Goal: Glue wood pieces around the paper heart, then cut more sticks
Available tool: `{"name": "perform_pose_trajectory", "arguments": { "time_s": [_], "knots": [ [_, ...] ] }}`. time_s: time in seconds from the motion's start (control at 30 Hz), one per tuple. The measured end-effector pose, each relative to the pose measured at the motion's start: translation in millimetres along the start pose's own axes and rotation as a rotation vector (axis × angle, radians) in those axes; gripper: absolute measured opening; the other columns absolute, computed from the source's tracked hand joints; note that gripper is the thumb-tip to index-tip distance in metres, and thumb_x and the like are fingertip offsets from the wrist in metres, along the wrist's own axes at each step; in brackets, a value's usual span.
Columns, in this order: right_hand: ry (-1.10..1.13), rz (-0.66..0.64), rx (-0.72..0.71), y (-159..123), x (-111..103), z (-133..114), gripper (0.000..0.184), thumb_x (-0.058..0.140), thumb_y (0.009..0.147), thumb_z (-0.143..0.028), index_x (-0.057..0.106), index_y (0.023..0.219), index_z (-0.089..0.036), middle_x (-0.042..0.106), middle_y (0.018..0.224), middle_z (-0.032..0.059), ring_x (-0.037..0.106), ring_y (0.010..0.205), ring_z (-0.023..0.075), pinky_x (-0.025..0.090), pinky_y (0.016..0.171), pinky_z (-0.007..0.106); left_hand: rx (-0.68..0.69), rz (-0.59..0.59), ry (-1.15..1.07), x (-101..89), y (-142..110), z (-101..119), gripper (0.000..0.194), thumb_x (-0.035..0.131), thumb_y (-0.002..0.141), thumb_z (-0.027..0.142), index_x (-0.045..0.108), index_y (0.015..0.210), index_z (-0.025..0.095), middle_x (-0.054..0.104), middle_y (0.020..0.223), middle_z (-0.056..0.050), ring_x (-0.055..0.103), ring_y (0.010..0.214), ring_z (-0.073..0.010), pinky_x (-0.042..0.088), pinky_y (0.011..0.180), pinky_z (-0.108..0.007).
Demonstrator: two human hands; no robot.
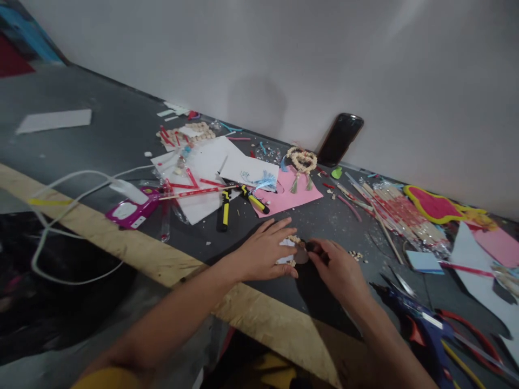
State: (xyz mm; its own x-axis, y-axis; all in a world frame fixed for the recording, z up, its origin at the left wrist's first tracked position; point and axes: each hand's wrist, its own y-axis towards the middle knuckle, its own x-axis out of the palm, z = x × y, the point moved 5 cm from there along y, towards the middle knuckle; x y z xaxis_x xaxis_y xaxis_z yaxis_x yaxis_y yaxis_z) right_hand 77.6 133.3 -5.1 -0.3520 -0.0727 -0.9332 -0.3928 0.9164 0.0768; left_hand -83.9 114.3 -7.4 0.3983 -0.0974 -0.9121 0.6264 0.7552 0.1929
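My left hand (pixel 265 249) lies with its fingers spread over a small piece edged with pale beads (pixel 292 239), near the table's front edge. White paper (pixel 287 250) shows between those fingers. From the right, my right hand (pixel 334 266) meets the same piece, thumb and fingers pinched together. Something small and dark sits at those fingertips, too hidden to name. A greyish round patch (pixel 300 256) lies between the two hands. Just right of my right hand, small loose beads (pixel 356 255) are scattered. Pliers with black and yellow handles (pixel 225 210) rest beyond my left hand.
A magenta power strip (pixel 135 208) with a white cable lies left. Behind are white sheets (pixel 203 162), pink paper (pixel 290 197), beaded loops with tassels (pixel 302 160) and a phone (pixel 340 139) against the wall. A blue glue gun (pixel 424 319) and packaged sticks (pixel 409 210) lie right.
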Motion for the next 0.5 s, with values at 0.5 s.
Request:
{"name": "perform_pose_trajectory", "arguments": {
  "time_s": [0.5],
  "knots": [
    [0.253, 0.064, 0.113, -101.7, -8.0, -3.6, 0.024, 0.036, 0.087, -0.026, 0.057, 0.097, -0.023, 0.070, 0.076, 0.0020, 0.066, 0.061, 0.0155, 0.049, 0.054, 0.022, -0.296, 0.638, -0.118, -35.5, -9.5, -22.8, 0.025, 0.038, 0.088, 0.023, 0.060, 0.100, 0.021, 0.063, 0.100, -0.006, 0.054, 0.100, -0.0177, 0.042, 0.092, -0.036]
  ]
}}
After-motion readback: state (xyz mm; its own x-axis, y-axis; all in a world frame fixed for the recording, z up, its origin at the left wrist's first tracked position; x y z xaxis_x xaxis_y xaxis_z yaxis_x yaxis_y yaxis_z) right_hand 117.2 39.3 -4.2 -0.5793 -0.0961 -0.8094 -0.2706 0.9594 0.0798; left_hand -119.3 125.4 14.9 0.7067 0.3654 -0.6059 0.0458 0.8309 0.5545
